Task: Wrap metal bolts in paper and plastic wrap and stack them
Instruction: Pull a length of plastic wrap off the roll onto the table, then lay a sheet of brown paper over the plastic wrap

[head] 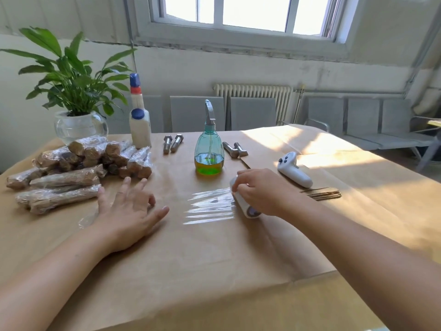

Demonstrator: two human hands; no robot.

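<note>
**A:** Head view, and you're laying film. Your right hand [260, 192] has its fingers curled over the plastic wrap roll [245, 201], gripping it from above, with a sheet of plastic wrap [211, 205] drawn out leftward across the brown paper [191, 259] covering the table.

**B:** And your left hand [126, 211] lies flat, fingers spread and holding nothing, palm down near the film's far end, just beside the stack of wrapped bolts [78, 168].

**A:** My advice: pin the loose edge with those flat fingers while you pull the roll away, low and level. Film this thin looks ready to bunch; it's already rippled along its length.

**B:** Agreed. Keep tension even, then bring over a bolt. Two bare bolts [173, 143] lie left of the spray bottle [209, 149], two more [235, 149] to its right, all well apart from your hands.

**A:** What can't we make out?

**B:** Whether your left palm actually touches the film. Its edge fades into the paper, so I can't tell. The roll's upper end is hidden under your right fingers.

**A:** The cut paper strips [321, 193] by the white controller [294, 169] are too thin to count, and the stack's rear bundles overlap too much to count either.
</note>
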